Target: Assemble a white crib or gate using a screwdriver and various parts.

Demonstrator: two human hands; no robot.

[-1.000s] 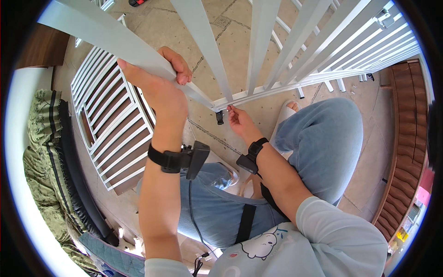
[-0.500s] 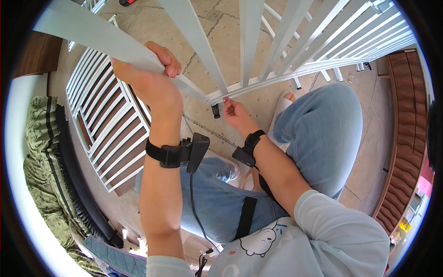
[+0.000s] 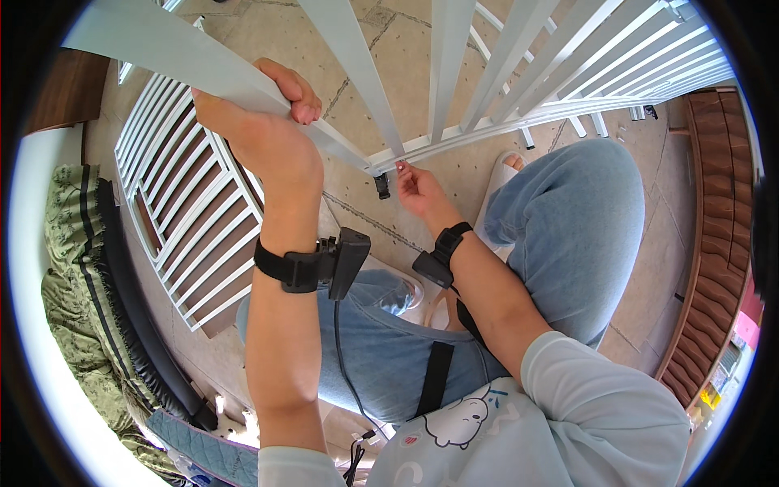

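Post (image 3: 182, 53): it is a flat, smooth white bar, which comes down at a slant to the near corner of the white panel (image 3: 458, 140).
Left hand: the left hand (image 3: 264, 134) is bent around this post, with the curled fingers over its far edge; the grip is closed on it.
Panel: it stands upright before the person, on the floor (image 3: 406, 73); its slats are straight, flat and matt white, set side by side above a narrow bottom rail.
Right hand: the right hand (image 3: 418, 191) is just beside the bottom rail, near the corner; its fingers are bent inward and the tips are close together. A light speck shows at the tips, but I cannot tell if it is a thing held, or if the tips touch the rail.
Black fitting (image 3: 382, 187): a small, dark, blocky piece, which hangs below the corner, to the left of the right hand.
Floor: beige stone-like tiles, with dark, rough joints.
Slatted panel (image 3: 195, 215): another white frame with thin bars, lying at the left, over a flat brown surface.
Wrists: each one has a black strap with a hard, angular black box.
Jeans (image 3: 568, 211): soft, faded blue cloth with folds.
Brown furniture (image 3: 706, 235): its front, at the right, has a wavy relief.
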